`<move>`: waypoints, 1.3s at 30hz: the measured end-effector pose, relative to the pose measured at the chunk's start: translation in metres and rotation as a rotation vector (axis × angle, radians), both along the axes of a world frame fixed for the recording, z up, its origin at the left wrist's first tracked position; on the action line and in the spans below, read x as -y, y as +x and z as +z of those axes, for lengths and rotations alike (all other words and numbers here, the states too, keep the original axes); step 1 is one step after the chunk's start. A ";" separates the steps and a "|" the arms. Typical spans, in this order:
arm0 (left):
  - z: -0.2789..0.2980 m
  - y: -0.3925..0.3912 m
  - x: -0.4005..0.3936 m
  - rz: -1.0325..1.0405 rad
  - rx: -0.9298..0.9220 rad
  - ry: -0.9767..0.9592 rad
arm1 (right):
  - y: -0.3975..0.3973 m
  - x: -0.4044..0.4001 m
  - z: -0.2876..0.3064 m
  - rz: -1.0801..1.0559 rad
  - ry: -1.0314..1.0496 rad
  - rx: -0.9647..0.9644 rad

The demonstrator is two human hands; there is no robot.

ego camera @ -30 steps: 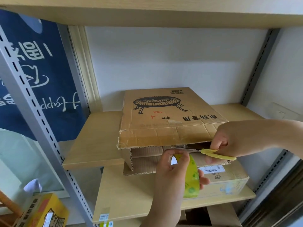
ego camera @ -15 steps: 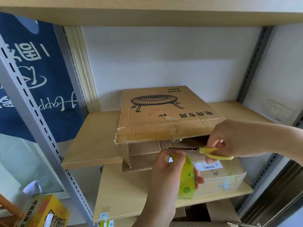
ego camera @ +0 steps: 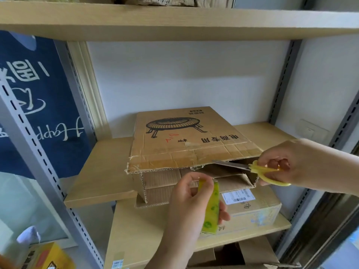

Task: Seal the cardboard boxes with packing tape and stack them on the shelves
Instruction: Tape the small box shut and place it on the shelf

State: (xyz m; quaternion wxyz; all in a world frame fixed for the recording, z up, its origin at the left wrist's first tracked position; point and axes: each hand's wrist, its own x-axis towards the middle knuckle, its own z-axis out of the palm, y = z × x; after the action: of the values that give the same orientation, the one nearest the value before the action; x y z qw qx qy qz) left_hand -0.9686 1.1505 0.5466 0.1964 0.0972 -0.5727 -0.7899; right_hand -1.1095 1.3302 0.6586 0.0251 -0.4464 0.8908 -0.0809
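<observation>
Both hands are busy at the cardboard box. Her left hand grips the tape roll; the right hand holds yellow scissors.

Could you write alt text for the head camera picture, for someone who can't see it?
A person's right hand holds yellow-handled scissors at the open front of a cardboard box on a wooden shelf, while the left hand grips a roll of tape just below. A second box sits underneath.

Storeroom: slotted shelving, cardboard boxes.
</observation>
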 end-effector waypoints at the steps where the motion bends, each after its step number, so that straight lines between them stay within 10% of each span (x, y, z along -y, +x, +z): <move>1: -0.001 -0.001 0.002 0.016 0.002 -0.013 | -0.002 -0.004 0.001 -0.035 -0.025 -0.032; 7: -0.005 -0.003 0.006 0.082 0.021 -0.033 | -0.056 -0.025 -0.005 -0.301 -0.425 -0.162; 18: -0.005 -0.009 -0.001 0.127 0.099 0.000 | -0.138 0.027 -0.101 -0.664 -0.209 -0.132; 23: -0.001 0.002 0.005 0.150 0.118 0.036 | -0.066 0.047 -0.035 -0.101 -0.753 -0.627; 27: -0.001 0.010 0.005 0.172 0.117 0.072 | -0.014 0.082 -0.033 0.544 -0.465 -0.622; 35: 0.002 0.035 0.012 0.160 0.121 0.090 | -0.006 0.116 -0.068 0.622 -0.516 -0.852; 39: 0.008 0.049 0.019 0.164 0.092 0.051 | 0.020 0.110 -0.059 0.515 -0.608 -0.544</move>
State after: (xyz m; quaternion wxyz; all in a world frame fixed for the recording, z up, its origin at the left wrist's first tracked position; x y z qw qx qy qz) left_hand -0.9194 1.1313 0.5550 0.2315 0.1849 -0.5509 -0.7802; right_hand -1.0897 1.2197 0.5999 -0.3215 -0.6444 0.6616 -0.2092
